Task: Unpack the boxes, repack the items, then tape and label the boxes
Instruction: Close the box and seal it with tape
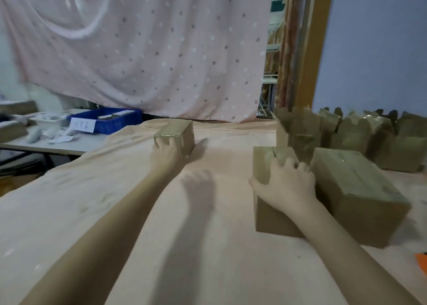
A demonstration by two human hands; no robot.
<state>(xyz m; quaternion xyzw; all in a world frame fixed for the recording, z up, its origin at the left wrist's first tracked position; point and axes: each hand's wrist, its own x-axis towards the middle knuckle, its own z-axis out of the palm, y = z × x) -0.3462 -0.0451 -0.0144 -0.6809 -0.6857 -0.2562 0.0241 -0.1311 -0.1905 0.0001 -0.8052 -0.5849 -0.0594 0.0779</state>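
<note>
- The left hand (164, 151) reaches far across the peach cloth (115, 200) and grips a small taped box (178, 135), fingers curled over its near top edge.
- The right hand (288, 184) lies on top of a closer box (270, 203), fingers bent over its top and thumb on the left side.
- A larger closed box (355, 193) sits touching its right side.
- Open boxes (346, 129) stand behind them.
- A blue bin (106, 122) sits on a side table at far left.
</note>
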